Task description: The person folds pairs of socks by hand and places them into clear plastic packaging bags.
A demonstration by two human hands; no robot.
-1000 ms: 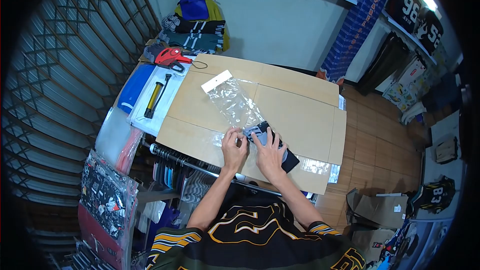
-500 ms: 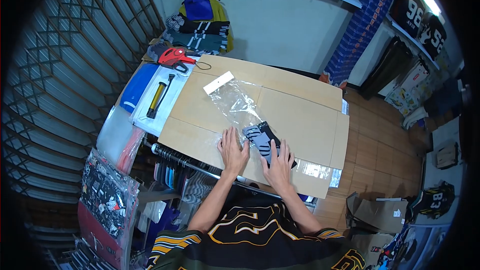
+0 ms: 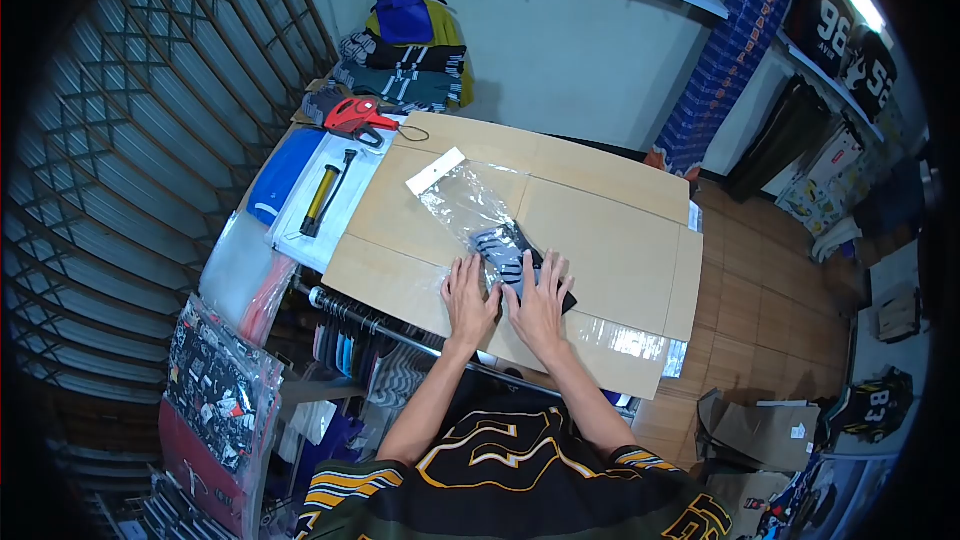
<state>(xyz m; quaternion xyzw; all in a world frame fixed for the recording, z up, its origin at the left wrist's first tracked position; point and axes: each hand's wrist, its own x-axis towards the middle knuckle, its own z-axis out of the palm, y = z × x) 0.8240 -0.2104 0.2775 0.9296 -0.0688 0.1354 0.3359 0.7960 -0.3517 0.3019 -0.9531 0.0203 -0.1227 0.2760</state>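
A folded pair of grey and black striped socks (image 3: 497,245) lies partly inside a clear plastic bag (image 3: 462,202) on the cardboard-covered table (image 3: 610,230). The bag's white header strip points up and left. My left hand (image 3: 468,305) rests at the bag's lower left with its fingers spread. My right hand (image 3: 537,308) lies over the lower part of the socks, fingers apart, pressing on them. The black end of the socks shows to the right of that hand.
Left of the cardboard are a yellow and black pump (image 3: 319,200), a red tool (image 3: 360,118) and a blue packet (image 3: 285,175). Folded clothes (image 3: 405,70) are stacked at the back left. An open cardboard box (image 3: 755,430) stands on the floor at the right.
My right hand has moved left and slightly up, and the socks have shifted up and left, further into the bag. My left hand has barely moved.
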